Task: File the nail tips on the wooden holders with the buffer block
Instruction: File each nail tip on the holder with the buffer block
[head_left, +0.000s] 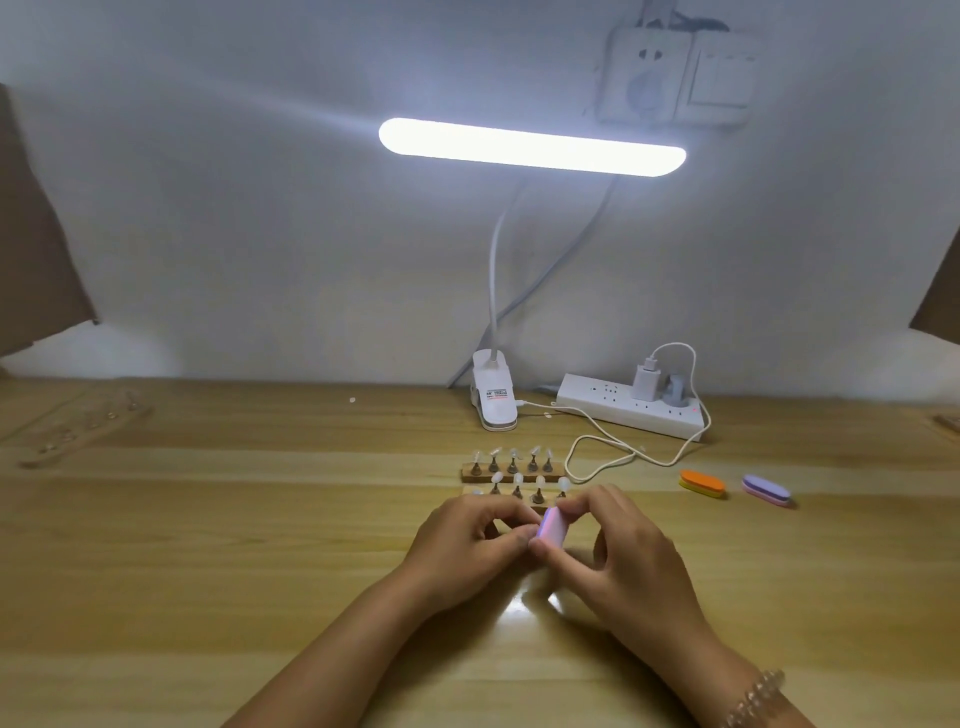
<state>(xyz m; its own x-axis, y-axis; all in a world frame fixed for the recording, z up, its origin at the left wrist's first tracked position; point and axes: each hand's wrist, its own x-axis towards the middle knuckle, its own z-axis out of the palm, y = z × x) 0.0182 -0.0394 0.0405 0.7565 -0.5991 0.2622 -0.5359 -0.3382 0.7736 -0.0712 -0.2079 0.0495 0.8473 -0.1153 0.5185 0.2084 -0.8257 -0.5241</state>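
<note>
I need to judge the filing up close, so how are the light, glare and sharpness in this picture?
Head view: the lamp bar is blown out to plain white. Its glare shines off the table near the lower middle. The buffer block and nail tips look soft, without fine detail. The holder at far left is smeared.

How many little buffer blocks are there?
3. A pink block pinched in the right hand, an orange block on the table farther right, a purple block right of it.
</note>
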